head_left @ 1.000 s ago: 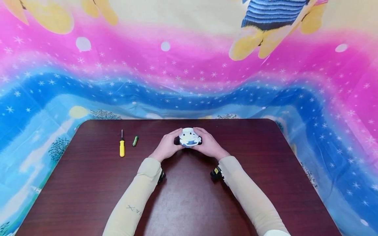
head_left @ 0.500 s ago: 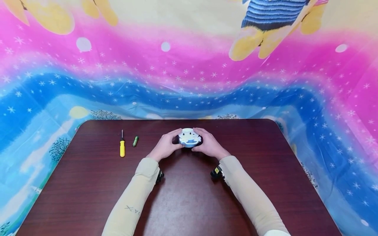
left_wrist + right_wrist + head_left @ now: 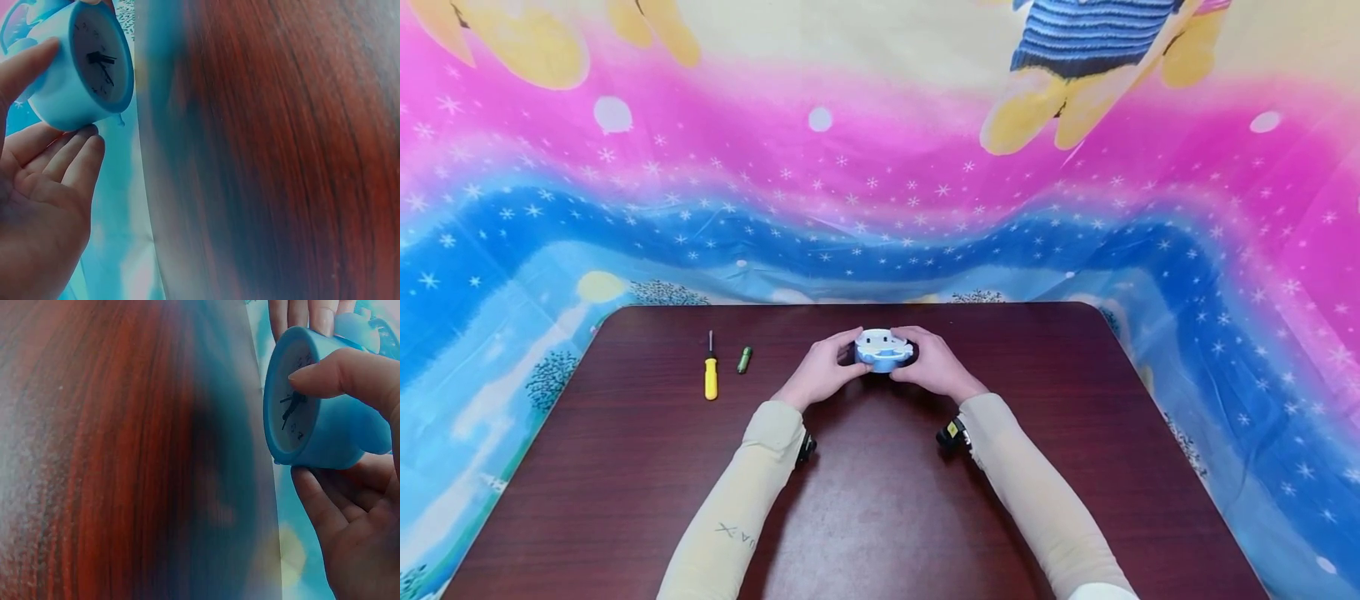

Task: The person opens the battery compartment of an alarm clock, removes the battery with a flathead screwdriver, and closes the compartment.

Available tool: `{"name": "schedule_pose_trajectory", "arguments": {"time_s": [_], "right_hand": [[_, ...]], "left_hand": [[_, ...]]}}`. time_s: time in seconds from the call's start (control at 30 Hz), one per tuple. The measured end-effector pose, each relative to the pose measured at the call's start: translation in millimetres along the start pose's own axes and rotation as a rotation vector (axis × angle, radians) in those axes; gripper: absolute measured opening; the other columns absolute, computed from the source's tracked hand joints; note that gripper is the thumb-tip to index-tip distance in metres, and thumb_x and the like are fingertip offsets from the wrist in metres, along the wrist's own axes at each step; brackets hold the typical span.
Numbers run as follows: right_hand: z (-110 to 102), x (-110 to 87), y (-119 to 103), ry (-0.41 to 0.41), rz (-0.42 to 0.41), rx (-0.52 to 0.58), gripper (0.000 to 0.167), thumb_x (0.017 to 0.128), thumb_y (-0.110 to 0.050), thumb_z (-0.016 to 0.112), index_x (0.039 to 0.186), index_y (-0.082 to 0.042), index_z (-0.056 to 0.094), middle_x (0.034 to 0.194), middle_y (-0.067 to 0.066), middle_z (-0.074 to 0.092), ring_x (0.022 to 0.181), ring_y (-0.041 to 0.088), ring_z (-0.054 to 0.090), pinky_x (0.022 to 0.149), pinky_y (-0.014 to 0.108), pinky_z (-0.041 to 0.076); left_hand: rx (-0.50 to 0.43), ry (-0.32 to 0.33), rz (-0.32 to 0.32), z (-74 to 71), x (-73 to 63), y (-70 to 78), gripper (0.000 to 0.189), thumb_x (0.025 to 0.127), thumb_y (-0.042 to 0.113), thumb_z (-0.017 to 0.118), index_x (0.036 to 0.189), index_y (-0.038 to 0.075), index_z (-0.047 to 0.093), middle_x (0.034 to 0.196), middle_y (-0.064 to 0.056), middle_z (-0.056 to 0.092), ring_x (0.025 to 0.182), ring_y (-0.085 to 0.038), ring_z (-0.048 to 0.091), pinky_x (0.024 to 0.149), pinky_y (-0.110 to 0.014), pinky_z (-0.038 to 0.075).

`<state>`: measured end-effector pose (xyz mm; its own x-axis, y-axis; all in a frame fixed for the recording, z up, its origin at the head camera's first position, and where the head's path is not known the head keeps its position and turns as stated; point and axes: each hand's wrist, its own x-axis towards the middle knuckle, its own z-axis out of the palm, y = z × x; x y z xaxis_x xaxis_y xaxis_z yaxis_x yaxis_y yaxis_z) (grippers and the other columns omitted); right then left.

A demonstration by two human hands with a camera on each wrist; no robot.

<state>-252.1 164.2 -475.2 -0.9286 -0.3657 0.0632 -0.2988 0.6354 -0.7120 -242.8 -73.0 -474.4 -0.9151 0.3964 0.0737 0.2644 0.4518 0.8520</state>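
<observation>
A light blue twin-bell alarm clock is held up near the far side of the table by both hands. Its pale back with small dark knobs faces up in the head view. My left hand grips one side, thumb on the casing and fingers beneath in the left wrist view. On the other side my right hand grips it, the thumb reaching over the clock face in the right wrist view. Dark hands and numerals show on the clock face in the left wrist view.
A screwdriver with a yellow handle lies on the dark wooden table, left of the hands. Beside it is a small green battery-like cylinder. A colourful cloth hangs behind the table's far edge.
The clock has tilted in the hands, so its back looks flatter and more of its blue side shows in the head view. Both hands keep their grip, and the screwdriver and green cylinder stay put.
</observation>
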Motion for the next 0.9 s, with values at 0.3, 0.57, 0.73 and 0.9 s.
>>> {"name": "schedule_pose_trajectory", "arguments": {"time_s": [0.3, 0.57, 0.73, 0.9], "right_hand": [[-1.8, -0.6, 1.9, 0.005, 0.029, 0.084, 0.072, 0.08, -0.017, 0.085, 0.145, -0.004, 0.056, 0.141, 0.009, 0.055, 0.12, 0.023, 0.056, 0.101, 0.04, 0.048], [-2.3, -0.4, 4.7, -0.021, 0.124, 0.236, 0.068, 0.082, -0.018, 0.083, 0.144, -0.004, 0.057, 0.137, 0.011, 0.057, 0.109, 0.023, 0.066, 0.09, 0.038, 0.056], [-2.1, -0.3, 5.3, -0.032, 0.132, 0.242, 0.07, 0.082, -0.022, 0.082, 0.144, -0.004, 0.057, 0.138, 0.011, 0.057, 0.108, 0.023, 0.067, 0.088, 0.037, 0.056], [-1.8, -1.3, 5.3, -0.03, 0.137, 0.249, 0.069, 0.083, -0.022, 0.082, 0.145, -0.006, 0.056, 0.139, 0.01, 0.056, 0.107, 0.023, 0.067, 0.088, 0.038, 0.056]], "left_hand": [[-0.012, 0.021, -0.016, 1.7, 0.9, 0.1, 0.07, 0.093, 0.021, 0.078, 0.153, 0.006, 0.046, 0.153, -0.012, 0.047, 0.13, -0.023, 0.056, 0.103, -0.033, 0.047], [-0.041, 0.003, -0.041, 1.0, -0.2, -1.9, 0.071, 0.097, 0.033, 0.073, 0.155, 0.007, 0.042, 0.154, -0.011, 0.046, 0.133, -0.022, 0.053, 0.104, -0.034, 0.046], [-0.045, 0.006, -0.041, 0.7, -0.8, -2.5, 0.076, 0.094, 0.038, 0.075, 0.156, 0.009, 0.042, 0.155, -0.009, 0.045, 0.133, -0.021, 0.053, 0.104, -0.033, 0.046], [-0.034, 0.0, -0.046, -0.1, -1.4, -2.6, 0.083, 0.088, 0.028, 0.083, 0.157, 0.011, 0.041, 0.154, -0.009, 0.046, 0.133, -0.024, 0.053, 0.104, -0.035, 0.046]]}}
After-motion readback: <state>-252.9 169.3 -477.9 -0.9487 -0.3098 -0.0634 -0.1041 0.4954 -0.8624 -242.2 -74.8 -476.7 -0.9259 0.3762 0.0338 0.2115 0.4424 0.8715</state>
